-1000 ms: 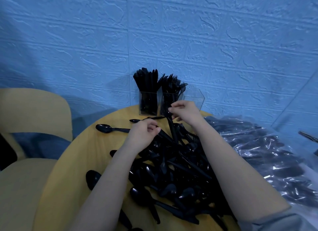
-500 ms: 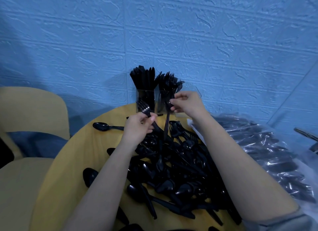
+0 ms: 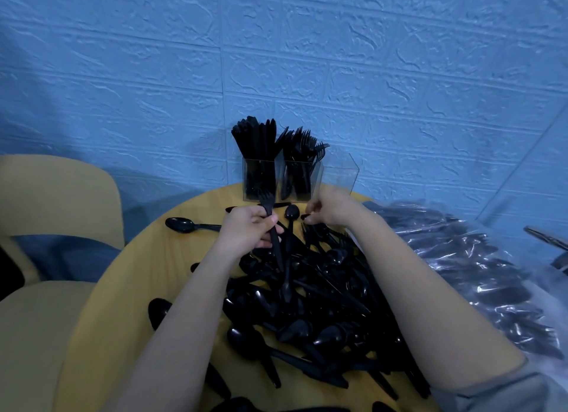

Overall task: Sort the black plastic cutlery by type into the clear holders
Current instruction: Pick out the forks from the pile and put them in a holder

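Within left hand (image 3: 246,232): black fork (image 3: 270,224)

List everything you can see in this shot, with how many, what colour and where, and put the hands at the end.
clear holders: three, transparent, far table edge by the wall; left holds knives, middle holds forks, right looks empty.
loose cutlery pile: too many to count, black, middle of the table.
lone spoon: one, black, left of the pile.
table: one, yellow, round.
chairs: two, yellow, on the left.
plastic bag of cutlery: one, clear, on the right.
wall: blue, textured, behind.
left hand: grips a black fork.
right hand: fingers curled over the pile; contents unclear.
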A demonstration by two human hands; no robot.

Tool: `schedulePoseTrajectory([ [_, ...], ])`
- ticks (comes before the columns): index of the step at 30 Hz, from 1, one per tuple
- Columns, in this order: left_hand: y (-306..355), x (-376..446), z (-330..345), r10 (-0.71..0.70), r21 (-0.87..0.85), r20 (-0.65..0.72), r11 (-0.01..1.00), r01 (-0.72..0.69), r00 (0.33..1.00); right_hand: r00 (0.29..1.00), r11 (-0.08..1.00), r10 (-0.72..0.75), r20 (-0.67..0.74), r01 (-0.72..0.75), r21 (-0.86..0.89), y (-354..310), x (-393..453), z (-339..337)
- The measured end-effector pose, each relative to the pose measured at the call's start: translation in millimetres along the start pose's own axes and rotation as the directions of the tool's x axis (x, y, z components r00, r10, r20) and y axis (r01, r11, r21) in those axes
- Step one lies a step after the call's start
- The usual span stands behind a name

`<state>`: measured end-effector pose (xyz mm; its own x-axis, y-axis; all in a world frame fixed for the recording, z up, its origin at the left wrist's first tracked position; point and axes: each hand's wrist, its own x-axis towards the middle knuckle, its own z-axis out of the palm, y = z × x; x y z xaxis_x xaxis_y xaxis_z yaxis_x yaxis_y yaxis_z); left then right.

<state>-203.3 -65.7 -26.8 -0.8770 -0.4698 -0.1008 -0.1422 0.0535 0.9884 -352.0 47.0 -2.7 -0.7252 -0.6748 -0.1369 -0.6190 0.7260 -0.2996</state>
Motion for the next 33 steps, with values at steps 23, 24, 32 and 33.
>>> schedulePoseTrajectory([
  [23,11.1,-10.6,19.2,0.096,-0.346,0.025,0.935,-0.081,0.995,0.932,0.585,-0.068,-0.356,0.326,0.742,-15.9,-50.6,-34.5],
  [24,11.3,-11.2,20.9,0.101,-0.374,0.060,0.925,-0.072,0.993,0.933,0.591,-0.084,-0.351,0.330,0.736,-17.0,-50.7,-30.9],
  [32,7.6,-10.9,27.1,0.082,-0.395,0.197,0.919,0.002,0.977,0.925,0.772,-0.082,-0.371,0.295,0.563,-6.6,-46.9,-26.8],
  [33,7.0,-10.6,27.7,0.072,-0.392,0.188,0.920,0.007,0.979,0.937,0.817,-0.095,-0.338,0.267,0.511,-3.8,-47.6,-30.2],
])
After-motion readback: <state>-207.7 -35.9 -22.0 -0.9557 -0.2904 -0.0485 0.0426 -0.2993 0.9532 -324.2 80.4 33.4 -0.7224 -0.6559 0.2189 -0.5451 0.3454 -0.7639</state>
